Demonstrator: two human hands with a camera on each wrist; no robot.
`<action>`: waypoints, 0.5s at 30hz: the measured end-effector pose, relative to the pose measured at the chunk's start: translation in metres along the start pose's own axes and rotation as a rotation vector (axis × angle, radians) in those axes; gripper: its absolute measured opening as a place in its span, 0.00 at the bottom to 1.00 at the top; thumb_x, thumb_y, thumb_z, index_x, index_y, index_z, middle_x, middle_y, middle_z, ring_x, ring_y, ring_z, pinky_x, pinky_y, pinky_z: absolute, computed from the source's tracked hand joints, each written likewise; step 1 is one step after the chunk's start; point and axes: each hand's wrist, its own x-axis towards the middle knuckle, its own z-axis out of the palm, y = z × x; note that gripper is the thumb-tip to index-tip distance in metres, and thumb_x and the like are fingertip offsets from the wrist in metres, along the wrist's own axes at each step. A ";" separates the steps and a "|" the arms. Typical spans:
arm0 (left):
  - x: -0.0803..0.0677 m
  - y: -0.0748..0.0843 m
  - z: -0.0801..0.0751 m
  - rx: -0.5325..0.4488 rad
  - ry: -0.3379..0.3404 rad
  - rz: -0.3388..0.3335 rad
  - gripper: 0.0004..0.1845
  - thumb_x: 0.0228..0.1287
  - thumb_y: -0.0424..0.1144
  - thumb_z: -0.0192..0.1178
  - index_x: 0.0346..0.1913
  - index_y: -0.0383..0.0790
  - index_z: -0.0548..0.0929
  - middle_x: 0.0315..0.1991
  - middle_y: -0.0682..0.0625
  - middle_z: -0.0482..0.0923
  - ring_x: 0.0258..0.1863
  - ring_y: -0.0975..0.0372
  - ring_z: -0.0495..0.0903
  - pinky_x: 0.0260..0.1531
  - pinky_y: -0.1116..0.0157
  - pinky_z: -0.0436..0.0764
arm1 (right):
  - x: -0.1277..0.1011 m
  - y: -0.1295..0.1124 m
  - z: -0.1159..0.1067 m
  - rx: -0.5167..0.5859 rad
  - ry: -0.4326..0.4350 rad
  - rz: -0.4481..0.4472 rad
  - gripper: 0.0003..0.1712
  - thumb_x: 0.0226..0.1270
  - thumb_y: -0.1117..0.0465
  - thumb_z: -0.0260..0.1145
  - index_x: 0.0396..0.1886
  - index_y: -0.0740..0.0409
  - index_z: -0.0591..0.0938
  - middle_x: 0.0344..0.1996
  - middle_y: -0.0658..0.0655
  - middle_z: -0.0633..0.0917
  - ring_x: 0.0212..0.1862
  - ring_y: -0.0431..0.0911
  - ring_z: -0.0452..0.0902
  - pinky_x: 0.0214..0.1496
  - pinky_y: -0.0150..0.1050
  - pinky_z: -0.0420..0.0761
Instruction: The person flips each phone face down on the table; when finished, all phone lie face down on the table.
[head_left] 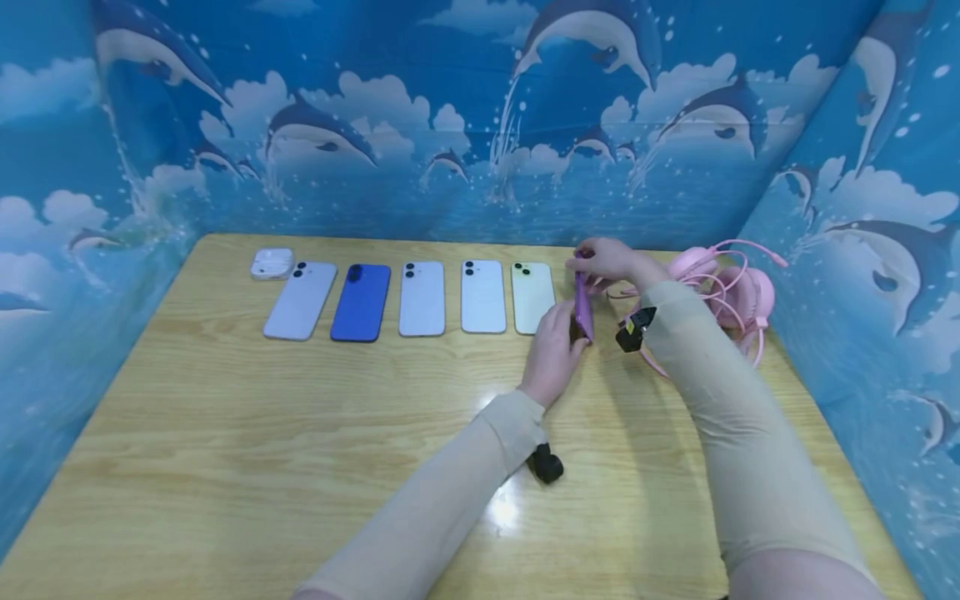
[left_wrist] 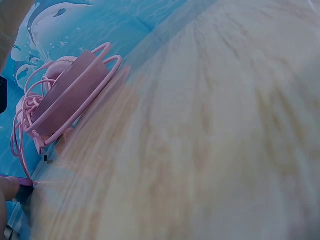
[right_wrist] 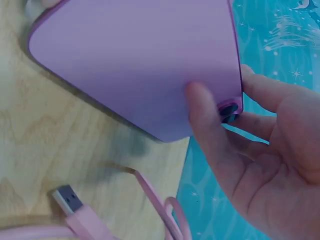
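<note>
A purple smartphone [head_left: 582, 308] stands tilted up on its long edge at the right end of a row of phones. My right hand [head_left: 606, 262] grips its far end; in the right wrist view the thumb [right_wrist: 202, 107] lies on the purple back beside the camera lenses [right_wrist: 229, 113], with other fingers round the edge. My left hand [head_left: 552, 354] holds the near end, thumb at the bottom corner. Just left of it lies a pale yellow phone [head_left: 532, 298], back up. Only a bit of the left hand [left_wrist: 7, 190] shows in the left wrist view.
Further left lie two white phones [head_left: 483, 297] [head_left: 422, 298], a blue phone [head_left: 361, 302] and a pale lilac phone [head_left: 300, 301]. A white earphone case [head_left: 272, 263] sits behind that one. Pink headphones [head_left: 738, 297] with a looped cable and USB plug [right_wrist: 68, 200] lie at right.
</note>
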 end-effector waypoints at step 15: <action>-0.003 -0.003 -0.001 0.051 0.063 -0.014 0.32 0.58 0.47 0.60 0.64 0.38 0.65 0.59 0.47 0.68 0.59 0.60 0.66 0.63 0.69 0.63 | 0.005 0.002 0.005 -0.250 0.037 -0.103 0.36 0.65 0.46 0.55 0.65 0.63 0.62 0.59 0.66 0.68 0.57 0.57 0.67 0.55 0.52 0.72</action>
